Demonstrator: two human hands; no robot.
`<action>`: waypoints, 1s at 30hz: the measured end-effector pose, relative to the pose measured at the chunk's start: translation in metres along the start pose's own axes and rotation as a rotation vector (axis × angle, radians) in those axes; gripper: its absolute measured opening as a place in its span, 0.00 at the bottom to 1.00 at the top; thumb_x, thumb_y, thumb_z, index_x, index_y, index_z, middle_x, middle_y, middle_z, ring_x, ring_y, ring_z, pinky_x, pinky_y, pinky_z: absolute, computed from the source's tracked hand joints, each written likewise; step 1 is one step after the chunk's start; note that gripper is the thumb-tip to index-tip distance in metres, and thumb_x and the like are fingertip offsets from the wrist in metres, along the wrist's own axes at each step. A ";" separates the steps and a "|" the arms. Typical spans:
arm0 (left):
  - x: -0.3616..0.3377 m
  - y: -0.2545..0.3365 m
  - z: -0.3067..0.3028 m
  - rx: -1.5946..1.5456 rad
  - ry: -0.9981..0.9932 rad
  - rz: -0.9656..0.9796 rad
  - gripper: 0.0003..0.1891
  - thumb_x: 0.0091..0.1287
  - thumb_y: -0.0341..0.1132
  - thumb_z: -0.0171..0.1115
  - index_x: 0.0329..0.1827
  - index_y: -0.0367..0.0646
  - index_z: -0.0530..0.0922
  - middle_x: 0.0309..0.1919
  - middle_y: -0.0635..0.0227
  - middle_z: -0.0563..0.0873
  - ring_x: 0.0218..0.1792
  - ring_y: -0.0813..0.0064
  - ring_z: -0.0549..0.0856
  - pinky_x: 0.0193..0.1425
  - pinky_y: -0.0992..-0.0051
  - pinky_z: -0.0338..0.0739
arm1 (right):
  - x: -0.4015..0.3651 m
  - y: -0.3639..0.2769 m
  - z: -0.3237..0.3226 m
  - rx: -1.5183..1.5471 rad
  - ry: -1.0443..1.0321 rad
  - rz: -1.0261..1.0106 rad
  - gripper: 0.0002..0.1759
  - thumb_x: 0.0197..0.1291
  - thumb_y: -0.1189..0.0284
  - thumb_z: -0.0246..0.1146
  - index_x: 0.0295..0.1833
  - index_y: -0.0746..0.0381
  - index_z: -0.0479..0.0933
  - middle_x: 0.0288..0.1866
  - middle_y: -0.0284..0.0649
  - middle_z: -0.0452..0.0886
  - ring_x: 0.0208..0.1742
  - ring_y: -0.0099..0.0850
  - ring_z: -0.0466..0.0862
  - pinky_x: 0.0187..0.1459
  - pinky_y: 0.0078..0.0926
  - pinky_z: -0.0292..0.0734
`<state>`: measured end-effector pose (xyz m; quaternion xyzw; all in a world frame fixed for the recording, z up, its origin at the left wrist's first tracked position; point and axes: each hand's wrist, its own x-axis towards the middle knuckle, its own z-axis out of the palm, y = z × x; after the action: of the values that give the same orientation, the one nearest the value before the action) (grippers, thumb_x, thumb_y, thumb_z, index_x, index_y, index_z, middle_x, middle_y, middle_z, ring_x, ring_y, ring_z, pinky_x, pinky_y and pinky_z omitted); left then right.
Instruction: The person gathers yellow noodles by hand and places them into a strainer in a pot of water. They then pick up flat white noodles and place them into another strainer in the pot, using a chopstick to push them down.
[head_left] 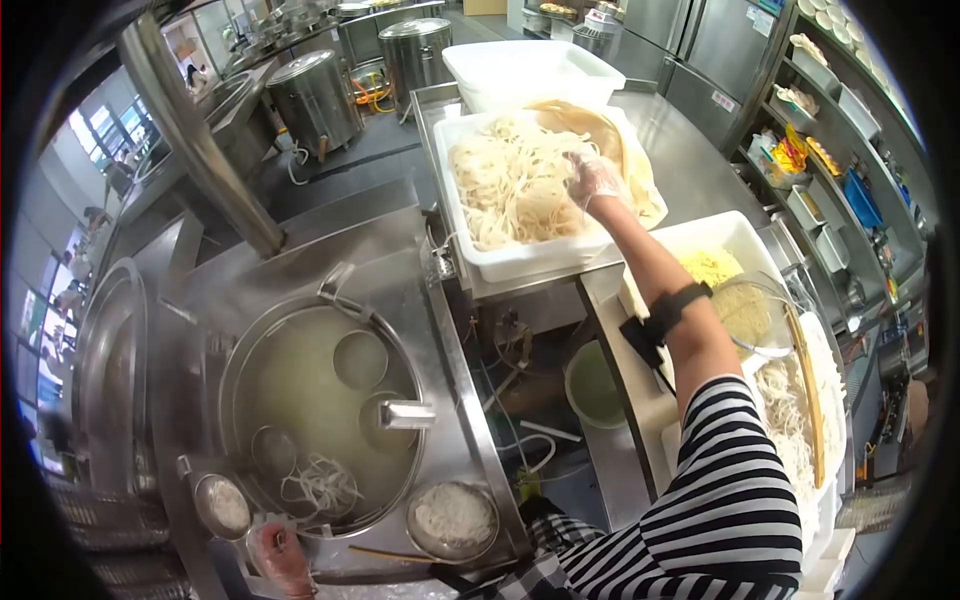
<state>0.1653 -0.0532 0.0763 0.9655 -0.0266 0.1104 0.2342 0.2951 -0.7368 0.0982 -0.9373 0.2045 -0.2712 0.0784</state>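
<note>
My right hand (pixel 597 182), in a clear glove, is over the right side of a white tub (pixel 489 262) of pale noodles (pixel 510 180); its fingers are bent and slightly apart, with nothing visible in them. At the lower left, my gloved left hand (pixel 279 556) is curled closed beside the rim of a large round pot (pixel 270 380) of cloudy liquid; what it grips is hidden. Noodles (pixel 322 486) lie in the pot near that hand. A ladle of noodles (pixel 226 506) is left of it, and a metal bowl of noodles (pixel 452 518) is to its right.
Beige cloth (pixel 640 170) hangs over the tub's right edge. Behind is another white tub (pixel 530 75). Right of my arm are yellow noodles (pixel 710 266), a strainer (pixel 748 312) and a wooden stick (pixel 808 400). A metal post (pixel 200 140) stands left; shelves (pixel 850 150) are at right.
</note>
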 end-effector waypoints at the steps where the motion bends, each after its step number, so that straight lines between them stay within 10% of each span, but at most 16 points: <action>1: -0.001 -0.009 0.004 -0.085 0.013 -0.015 0.05 0.49 0.25 0.58 0.28 0.38 0.71 0.25 0.64 0.73 0.30 0.70 0.73 0.36 0.74 0.67 | 0.015 0.003 -0.003 -0.055 -0.075 0.010 0.26 0.44 0.63 0.60 0.53 0.56 0.68 0.48 0.46 0.72 0.49 0.40 0.73 0.49 0.30 0.68; 9: -0.006 -0.021 0.006 0.039 0.115 -0.009 0.05 0.46 0.24 0.58 0.25 0.40 0.71 0.23 0.68 0.72 0.28 0.76 0.71 0.34 0.77 0.66 | 0.078 -0.032 0.008 -0.353 -0.455 -0.039 0.44 0.36 0.51 0.66 0.61 0.50 0.57 0.65 0.43 0.54 0.65 0.37 0.55 0.62 0.34 0.53; 12: -0.009 -0.023 0.008 0.036 0.133 -0.069 0.05 0.45 0.25 0.59 0.23 0.41 0.71 0.22 0.68 0.72 0.27 0.74 0.72 0.32 0.75 0.66 | 0.089 -0.013 0.070 -0.237 -0.519 -0.134 0.19 0.42 0.64 0.59 0.43 0.55 0.75 0.46 0.44 0.75 0.48 0.41 0.74 0.48 0.37 0.68; 19: -0.004 -0.008 0.000 0.188 0.113 -0.063 0.06 0.44 0.26 0.60 0.23 0.41 0.71 0.24 0.67 0.72 0.27 0.71 0.71 0.32 0.74 0.67 | 0.173 -0.010 -0.015 0.158 0.132 -0.121 0.12 0.52 0.74 0.46 0.37 0.59 0.76 0.33 0.49 0.78 0.35 0.40 0.79 0.38 0.33 0.73; 21: 0.003 -0.034 -0.009 0.101 -0.106 0.152 0.13 0.43 0.26 0.62 0.34 0.42 0.72 0.34 0.63 0.74 0.36 0.68 0.74 0.36 0.73 0.69 | 0.191 -0.011 -0.044 0.283 0.239 -0.054 0.10 0.53 0.69 0.51 0.37 0.60 0.75 0.30 0.49 0.78 0.34 0.41 0.79 0.36 0.34 0.72; 27: 0.085 0.085 -0.035 0.087 0.066 0.318 0.25 0.52 0.36 0.60 0.52 0.38 0.66 0.56 0.58 0.64 0.57 0.60 0.63 0.55 0.67 0.63 | 0.217 -0.020 -0.089 1.107 0.393 -0.089 0.08 0.57 0.72 0.51 0.39 0.61 0.72 0.28 0.37 0.77 0.30 0.23 0.78 0.33 0.19 0.74; 28: 0.099 0.110 -0.033 0.098 0.115 0.392 0.24 0.53 0.37 0.59 0.52 0.38 0.66 0.56 0.58 0.64 0.57 0.59 0.63 0.56 0.65 0.61 | 0.220 -0.019 -0.090 1.104 0.393 -0.093 0.08 0.57 0.72 0.51 0.39 0.61 0.72 0.28 0.37 0.77 0.30 0.23 0.78 0.33 0.19 0.74; 30: 0.120 0.175 -0.031 -0.044 0.056 0.359 0.23 0.54 0.39 0.57 0.52 0.38 0.66 0.56 0.58 0.65 0.57 0.59 0.62 0.58 0.64 0.59 | 0.229 -0.015 -0.089 0.023 0.384 -0.289 0.08 0.54 0.72 0.51 0.38 0.60 0.73 0.28 0.38 0.78 0.30 0.27 0.78 0.34 0.21 0.74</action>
<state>0.2577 -0.1946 0.2079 0.9365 -0.1943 0.1764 0.2327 0.4283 -0.8237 0.2853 -0.8871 0.0761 -0.4552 0.0092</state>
